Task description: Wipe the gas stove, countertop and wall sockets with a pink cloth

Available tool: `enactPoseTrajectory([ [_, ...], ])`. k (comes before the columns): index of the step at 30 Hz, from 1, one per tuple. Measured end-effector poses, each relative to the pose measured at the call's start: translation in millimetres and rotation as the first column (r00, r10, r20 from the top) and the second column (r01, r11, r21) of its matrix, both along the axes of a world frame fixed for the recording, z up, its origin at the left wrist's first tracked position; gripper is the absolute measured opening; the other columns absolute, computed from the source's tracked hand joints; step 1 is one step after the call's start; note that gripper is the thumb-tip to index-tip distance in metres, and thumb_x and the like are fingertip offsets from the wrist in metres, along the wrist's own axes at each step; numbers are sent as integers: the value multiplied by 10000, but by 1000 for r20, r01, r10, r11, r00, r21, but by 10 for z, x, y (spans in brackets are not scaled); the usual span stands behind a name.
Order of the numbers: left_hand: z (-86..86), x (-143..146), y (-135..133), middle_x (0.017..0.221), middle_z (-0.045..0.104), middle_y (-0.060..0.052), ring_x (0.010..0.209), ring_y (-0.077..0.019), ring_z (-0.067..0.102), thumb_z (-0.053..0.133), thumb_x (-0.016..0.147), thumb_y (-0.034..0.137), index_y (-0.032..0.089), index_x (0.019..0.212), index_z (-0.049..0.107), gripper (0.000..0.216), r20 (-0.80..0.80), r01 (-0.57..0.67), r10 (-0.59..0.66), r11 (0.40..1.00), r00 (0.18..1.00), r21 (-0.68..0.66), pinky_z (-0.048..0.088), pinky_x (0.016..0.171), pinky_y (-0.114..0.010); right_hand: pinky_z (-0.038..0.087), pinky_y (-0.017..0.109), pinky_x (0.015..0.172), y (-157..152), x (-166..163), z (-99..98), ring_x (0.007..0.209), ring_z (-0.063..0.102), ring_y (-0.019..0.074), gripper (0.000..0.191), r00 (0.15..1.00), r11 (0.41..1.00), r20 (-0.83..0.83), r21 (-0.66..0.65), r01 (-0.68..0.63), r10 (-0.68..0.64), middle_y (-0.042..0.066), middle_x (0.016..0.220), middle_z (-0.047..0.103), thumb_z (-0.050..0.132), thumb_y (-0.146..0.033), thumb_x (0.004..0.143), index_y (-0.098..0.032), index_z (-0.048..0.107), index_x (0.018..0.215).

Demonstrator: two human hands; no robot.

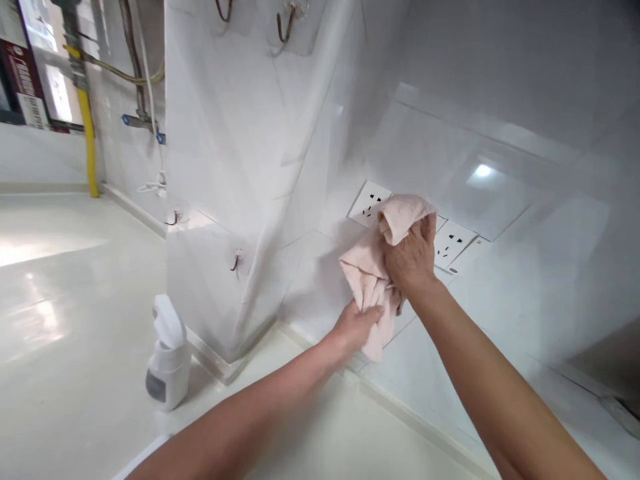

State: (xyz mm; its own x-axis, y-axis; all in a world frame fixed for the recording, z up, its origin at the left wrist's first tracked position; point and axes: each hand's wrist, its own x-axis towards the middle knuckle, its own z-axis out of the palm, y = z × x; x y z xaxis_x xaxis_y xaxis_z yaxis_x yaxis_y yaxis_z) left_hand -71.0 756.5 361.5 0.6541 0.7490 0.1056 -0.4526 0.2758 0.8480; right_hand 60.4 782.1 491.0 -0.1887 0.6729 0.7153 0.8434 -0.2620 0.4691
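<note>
A pink cloth (367, 263) is bunched between my two hands against the white tiled wall. My right hand (413, 257) presses its upper part over the row of sockets, with the fingers curled into the fabric. Lower down, my left hand (357, 323) grips the hanging end, thumb lying across it. To the left of the cloth a wall socket (370, 202) shows in part. Another socket (453, 243) is visible just right of my right hand. The plates between them are hidden behind the cloth and hand.
A white device with a grey panel (169, 367) stands on the pale countertop (75, 320) at left. A tiled pillar (220, 173) juts out, bearing metal hooks (286, 25). Behind it are a yellow pipe (87, 143) and valves (143, 123). A light reflects off the wall.
</note>
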Motion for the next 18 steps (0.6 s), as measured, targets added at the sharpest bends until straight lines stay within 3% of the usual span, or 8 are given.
enactPoseTrajectory([
  [2,4,-2,6,1100,779,-89,1080,-252,693,767,846,347,147,1191,741,400,25,16,-16,1000,1000,-8,493,973,-330,123,645,1303,26,-46,-7,1533,372,330,628,1000,1000,-22,-11,12,-12,158,1522,594,387,-148,1000,-197,448,1623],
  [5,-159,-40,-28,1104,783,-105,1093,-273,698,795,823,358,130,1186,742,432,-22,28,-28,999,999,-33,495,999,-358,158,654,1290,-25,-59,-159,1511,398,338,627,1000,999,-28,-51,-11,10,190,1485,614,376,-162,994,-152,454,1616],
  [8,-270,-94,-58,1148,783,-110,1101,-279,698,790,825,343,126,1203,740,439,-71,21,-24,999,997,-43,495,1009,-366,181,647,1279,-91,-41,-219,1477,428,338,617,999,997,-8,-67,-36,36,173,1475,624,369,-173,995,-194,479,1601],
  [14,-47,-102,-25,1183,786,-95,1142,-266,694,758,863,311,148,1251,734,421,-4,44,-44,999,999,-28,497,1011,-344,170,679,1244,8,-53,-6,1402,464,357,646,998,999,-56,51,9,-6,151,1341,691,363,-127,969,-234,475,1597],
  [18,-120,-102,-69,1171,788,-96,1128,-272,696,757,857,297,141,1229,749,404,-66,40,-43,998,997,-44,498,1001,-351,165,657,1237,-25,-101,-101,1364,474,351,652,1000,998,-25,-63,6,-7,143,1260,714,433,-101,926,-249,539,1553],
])
